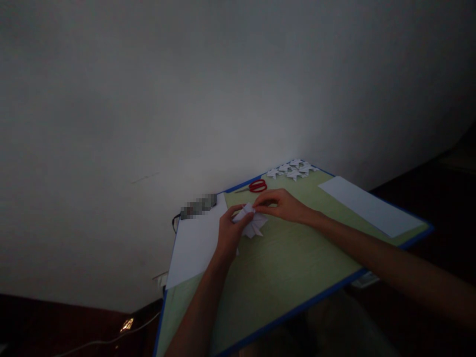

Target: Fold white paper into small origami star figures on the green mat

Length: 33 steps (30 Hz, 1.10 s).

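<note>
A small piece of folded white paper with pointed flaps lies on the green board. My left hand grips its left side, thumb on top and fingers curled. My right hand pinches the paper's upper edge with its fingertips. Both hands meet over the paper near the middle of the board.
Red-handled scissors lie just behind my hands. Several small folded white paper shapes sit at the far corner. A white sheet lies at the left, a white strip at the right. The blue-edged board abuts a pale wall; a cable runs below.
</note>
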Motion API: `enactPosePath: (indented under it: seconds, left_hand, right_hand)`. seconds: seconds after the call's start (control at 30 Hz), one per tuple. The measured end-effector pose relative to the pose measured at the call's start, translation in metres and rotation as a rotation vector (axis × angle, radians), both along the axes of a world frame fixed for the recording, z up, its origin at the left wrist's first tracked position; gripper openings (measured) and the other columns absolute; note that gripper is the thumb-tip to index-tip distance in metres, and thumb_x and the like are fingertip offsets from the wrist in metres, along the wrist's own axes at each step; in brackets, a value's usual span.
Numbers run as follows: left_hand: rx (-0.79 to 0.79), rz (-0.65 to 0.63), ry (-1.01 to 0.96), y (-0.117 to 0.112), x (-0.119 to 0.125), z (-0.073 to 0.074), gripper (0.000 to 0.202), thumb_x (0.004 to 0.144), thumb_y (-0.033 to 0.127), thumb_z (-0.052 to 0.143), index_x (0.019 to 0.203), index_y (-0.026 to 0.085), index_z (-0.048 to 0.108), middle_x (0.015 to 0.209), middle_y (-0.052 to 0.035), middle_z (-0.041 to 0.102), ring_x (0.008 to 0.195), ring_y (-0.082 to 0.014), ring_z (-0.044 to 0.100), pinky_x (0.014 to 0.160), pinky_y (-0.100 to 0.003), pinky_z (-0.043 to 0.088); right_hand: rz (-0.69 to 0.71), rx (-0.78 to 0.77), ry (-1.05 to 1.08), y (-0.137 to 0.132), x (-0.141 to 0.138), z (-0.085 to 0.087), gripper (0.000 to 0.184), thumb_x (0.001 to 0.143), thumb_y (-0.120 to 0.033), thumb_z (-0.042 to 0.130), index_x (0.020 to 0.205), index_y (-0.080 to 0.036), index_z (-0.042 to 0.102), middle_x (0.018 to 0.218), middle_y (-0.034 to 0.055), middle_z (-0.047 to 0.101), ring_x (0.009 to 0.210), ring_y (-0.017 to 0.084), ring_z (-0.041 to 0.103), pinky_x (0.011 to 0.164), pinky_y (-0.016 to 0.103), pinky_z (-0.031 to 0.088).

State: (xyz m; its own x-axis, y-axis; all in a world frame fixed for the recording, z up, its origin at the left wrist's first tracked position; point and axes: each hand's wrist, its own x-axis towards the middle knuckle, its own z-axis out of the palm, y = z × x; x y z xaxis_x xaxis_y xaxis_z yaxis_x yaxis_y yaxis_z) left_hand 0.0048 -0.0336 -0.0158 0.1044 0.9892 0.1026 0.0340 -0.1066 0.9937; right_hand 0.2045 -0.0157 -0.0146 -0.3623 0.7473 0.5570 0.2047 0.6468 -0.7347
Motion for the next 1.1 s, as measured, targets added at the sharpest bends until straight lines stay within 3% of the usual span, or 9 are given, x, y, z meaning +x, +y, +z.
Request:
enactPosePath:
  seconds: [0.27, 0.47, 0.6, 0.67, 0.83, 0.97, 1.1]
  left_hand:
    - [0.005, -0.047, -0.049, -0.005, 0.003, 0.002, 0.049, 0.064, 0.035, 0.086, 0.104, 0.015, 0.067, 0.092, -0.0095, 0.078, 0.078, -0.0226, 0.073, 0.068, -0.031, 0.057]
    - [0.033, -0.069, -0.01, -0.004, 0.004, -0.001, 0.05, 0.068, 0.029, 0.08, 0.111, 0.017, 0.06, 0.083, -0.0053, 0.074, 0.067, -0.0175, 0.068, 0.058, -0.024, 0.05]
    - [0.018, -0.102, -0.028, -0.004, 0.004, -0.001, 0.055, 0.07, 0.024, 0.074, 0.122, 0.02, 0.055, 0.081, -0.0018, 0.072, 0.065, -0.0154, 0.065, 0.058, -0.023, 0.047]
    - [0.034, -0.118, -0.031, -0.003, 0.003, -0.001, 0.049, 0.07, 0.022, 0.071, 0.117, 0.021, 0.058, 0.079, -0.0005, 0.071, 0.064, -0.0146, 0.064, 0.057, -0.023, 0.046]
    - [0.091, -0.101, 0.048, -0.001, 0.002, -0.005, 0.016, 0.072, 0.025, 0.071, 0.085, 0.017, 0.072, 0.078, -0.0031, 0.072, 0.069, -0.0151, 0.064, 0.062, -0.024, 0.046]
    - [0.09, -0.085, 0.061, 0.001, 0.001, -0.007, 0.022, 0.072, 0.034, 0.078, 0.086, 0.017, 0.076, 0.082, -0.0051, 0.075, 0.072, -0.0169, 0.065, 0.067, -0.027, 0.049]
    - [0.071, -0.064, 0.081, 0.0, 0.0, -0.007, 0.028, 0.069, 0.037, 0.083, 0.086, 0.016, 0.077, 0.078, -0.0045, 0.074, 0.063, -0.0132, 0.06, 0.06, -0.024, 0.046]
  right_hand:
    - [-0.046, 0.0, 0.06, -0.001, -0.005, -0.004, 0.016, 0.085, -0.031, 0.071, 0.09, -0.017, 0.076, 0.086, 0.0055, 0.07, 0.079, 0.015, 0.066, 0.072, 0.028, 0.055]
    - [-0.049, -0.187, 0.145, 0.001, -0.009, -0.01, 0.013, 0.078, -0.026, 0.074, 0.086, -0.016, 0.071, 0.083, 0.0032, 0.072, 0.075, 0.015, 0.069, 0.074, 0.029, 0.057]
    - [-0.036, -0.205, 0.153, 0.001, -0.008, -0.01, 0.007, 0.076, -0.02, 0.071, 0.082, -0.016, 0.069, 0.081, 0.0024, 0.071, 0.074, 0.015, 0.068, 0.072, 0.028, 0.056]
    - [-0.028, -0.184, 0.154, 0.0, -0.008, -0.008, 0.007, 0.075, -0.017, 0.069, 0.082, -0.016, 0.07, 0.082, 0.0026, 0.07, 0.075, 0.014, 0.067, 0.072, 0.028, 0.055]
    - [0.011, -0.141, 0.142, -0.002, -0.008, -0.005, 0.011, 0.078, -0.017, 0.068, 0.089, -0.016, 0.071, 0.087, 0.0038, 0.071, 0.078, 0.015, 0.067, 0.074, 0.029, 0.055]
    - [0.024, -0.142, 0.135, -0.002, -0.008, -0.005, 0.011, 0.08, -0.019, 0.069, 0.09, -0.016, 0.071, 0.088, 0.0041, 0.071, 0.079, 0.015, 0.066, 0.076, 0.03, 0.055]
    - [0.025, -0.139, 0.136, -0.003, -0.007, -0.005, 0.012, 0.079, -0.019, 0.069, 0.091, -0.016, 0.071, 0.089, 0.0045, 0.071, 0.08, 0.015, 0.066, 0.076, 0.03, 0.054]
